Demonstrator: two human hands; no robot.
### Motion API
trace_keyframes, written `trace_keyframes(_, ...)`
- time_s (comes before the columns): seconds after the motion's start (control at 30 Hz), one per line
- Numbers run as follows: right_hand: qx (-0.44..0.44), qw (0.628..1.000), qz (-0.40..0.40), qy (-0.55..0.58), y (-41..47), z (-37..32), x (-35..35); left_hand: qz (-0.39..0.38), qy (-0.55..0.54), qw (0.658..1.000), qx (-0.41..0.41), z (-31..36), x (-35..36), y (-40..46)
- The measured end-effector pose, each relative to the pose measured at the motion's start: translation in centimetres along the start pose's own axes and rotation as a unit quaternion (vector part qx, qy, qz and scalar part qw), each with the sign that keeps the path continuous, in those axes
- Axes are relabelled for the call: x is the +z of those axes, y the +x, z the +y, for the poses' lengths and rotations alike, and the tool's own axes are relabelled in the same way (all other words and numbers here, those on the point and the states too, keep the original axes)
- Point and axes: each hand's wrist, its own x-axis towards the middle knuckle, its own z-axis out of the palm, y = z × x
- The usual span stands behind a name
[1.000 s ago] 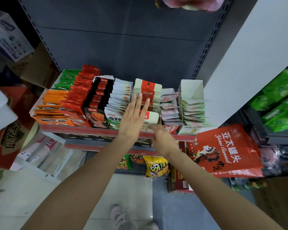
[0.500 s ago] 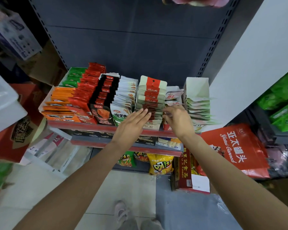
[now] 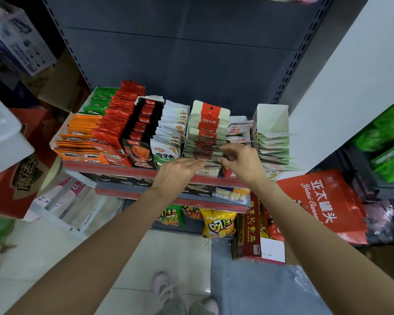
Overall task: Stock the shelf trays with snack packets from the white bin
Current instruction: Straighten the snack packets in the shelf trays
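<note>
Front of cream-and-red packet row point(image 3: 206, 142) pinched by right hand point(image 3: 241, 161), fingers curled over packet tops; left hand point(image 3: 178, 170) laid flat, fingers straight, against row's front at 9 o'clock side. Row seated in shelf tray point(image 3: 146, 170), long axis run 6 to 12 o'clock, packets upright. "20%" read on white packets point(image 3: 171, 137) at 9 o'clock. Green packets point(image 3: 274, 146) at 3 o'clock. Red bag point(image 3: 323, 205), "Yatai Canned", seen at 4 o'clock.
</note>
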Motion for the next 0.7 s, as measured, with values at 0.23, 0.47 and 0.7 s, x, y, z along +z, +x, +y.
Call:
trace_keyframes(0.23, -0.013, 0.997, 0.07, -0.014, -0.2, 0.4, 1.6, -0.007, -0.008, 1.0, 0.023, -0.1, -0.2, -0.4)
trace_keyframes(0.47, 0.003, 0.997, 0.045, -0.054, 0.1, 0.3, 1.8, -0.013, -0.006, 1.0, 0.01, 0.1, -0.2, -0.5)
trace_keyframes(0.7, 0.026, 0.993, -0.011, -0.116, 1.6, -0.3, 1.5, -0.003, 0.013, 1.0, -0.021, 0.4, -0.8, 0.7)
